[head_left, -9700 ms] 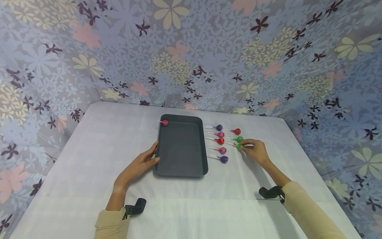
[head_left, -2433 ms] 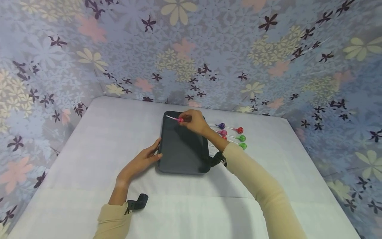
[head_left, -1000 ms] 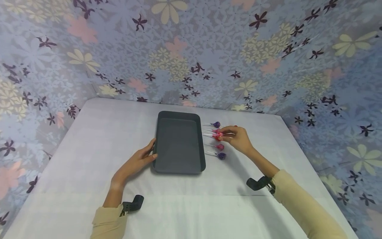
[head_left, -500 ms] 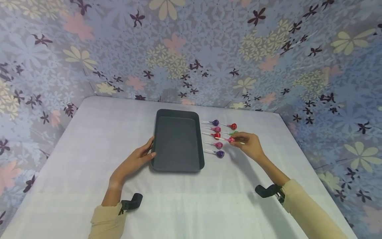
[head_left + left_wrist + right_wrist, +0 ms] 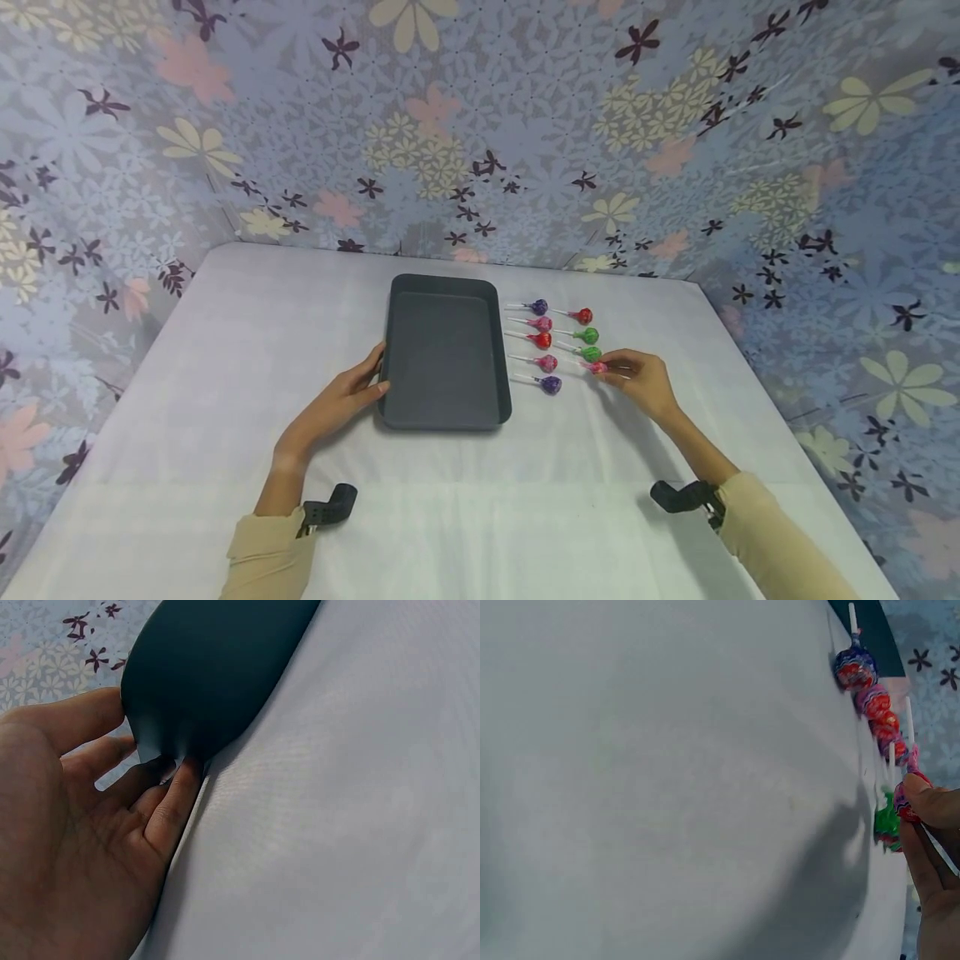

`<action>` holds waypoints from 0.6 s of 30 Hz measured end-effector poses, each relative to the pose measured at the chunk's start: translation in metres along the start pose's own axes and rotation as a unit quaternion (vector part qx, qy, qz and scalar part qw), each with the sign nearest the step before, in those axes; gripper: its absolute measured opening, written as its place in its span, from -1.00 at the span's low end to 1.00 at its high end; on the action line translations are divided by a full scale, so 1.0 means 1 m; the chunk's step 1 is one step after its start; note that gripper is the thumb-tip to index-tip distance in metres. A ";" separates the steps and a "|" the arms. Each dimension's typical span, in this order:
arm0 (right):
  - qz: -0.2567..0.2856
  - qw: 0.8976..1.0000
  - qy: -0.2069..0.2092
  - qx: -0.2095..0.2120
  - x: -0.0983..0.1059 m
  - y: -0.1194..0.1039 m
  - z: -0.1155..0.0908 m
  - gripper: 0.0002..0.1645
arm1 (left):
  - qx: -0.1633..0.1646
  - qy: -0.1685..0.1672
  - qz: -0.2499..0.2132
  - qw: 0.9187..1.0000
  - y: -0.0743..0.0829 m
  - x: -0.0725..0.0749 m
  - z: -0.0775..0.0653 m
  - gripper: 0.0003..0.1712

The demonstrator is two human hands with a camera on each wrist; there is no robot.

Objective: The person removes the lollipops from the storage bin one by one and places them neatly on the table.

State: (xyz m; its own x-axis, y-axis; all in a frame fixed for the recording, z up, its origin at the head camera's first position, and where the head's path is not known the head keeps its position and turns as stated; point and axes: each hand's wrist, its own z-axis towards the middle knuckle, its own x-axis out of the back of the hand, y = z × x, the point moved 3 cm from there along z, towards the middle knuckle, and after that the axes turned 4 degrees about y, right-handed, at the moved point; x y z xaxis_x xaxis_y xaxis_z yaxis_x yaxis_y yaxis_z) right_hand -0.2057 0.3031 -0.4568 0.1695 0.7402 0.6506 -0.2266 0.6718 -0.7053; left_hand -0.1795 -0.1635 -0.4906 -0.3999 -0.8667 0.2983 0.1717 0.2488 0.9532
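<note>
My left hand (image 5: pixel 337 408) grips the left rim of a dark grey tray (image 5: pixel 450 421), thumb on the rim and fingers along its outer side. In the left wrist view, fingers (image 5: pixel 172 806) touch the tray's wall (image 5: pixel 214 675). Right of the tray, my right hand (image 5: pixel 641 383) pinches the head of a pink lollipop (image 5: pixel 597 367), its stick pointing left. The right wrist view shows this pink lollipop (image 5: pixel 905 804) between thumb and fingers, near a green lollipop (image 5: pixel 886 823). A thin white strip (image 5: pixel 941 851) shows by those fingers; what it belongs to is unclear.
Several wrapped lollipops lie in two columns right of the tray: purple (image 5: pixel 551 385), pink (image 5: pixel 547 363) and red (image 5: pixel 542 340) nearer it, red (image 5: pixel 584 316) and green (image 5: pixel 591 354) farther right. White cloth (image 5: pixel 465 517) covers the table; flowered fabric (image 5: pixel 465 125) stands behind.
The pink lollipop lay at the tray's far left corner, was picked up by the right hand, and is now right of the tray, just nearer than the green ones. The left hand has kept its grip.
</note>
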 end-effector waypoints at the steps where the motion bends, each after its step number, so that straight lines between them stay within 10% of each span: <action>1: -0.006 1.000 0.001 -0.005 -0.001 0.008 0.000 -0.69 | 0.001 0.000 0.000 1.000 0.000 0.000 0.000 -0.18; 18: -0.005 0.998 0.004 -0.059 -0.005 0.024 -0.007 -0.69 | 0.009 -0.007 -0.007 1.000 0.000 0.002 0.003 -0.17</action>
State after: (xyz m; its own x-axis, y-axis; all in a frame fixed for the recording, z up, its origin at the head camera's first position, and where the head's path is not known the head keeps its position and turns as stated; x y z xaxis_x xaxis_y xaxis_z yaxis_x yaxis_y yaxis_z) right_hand -0.2056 0.3164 -0.4789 0.1789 0.7329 0.6564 -0.1102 0.6779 -0.7268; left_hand -0.1828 -0.1644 -0.4902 -0.4138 -0.8644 0.2855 0.1500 0.2445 0.9580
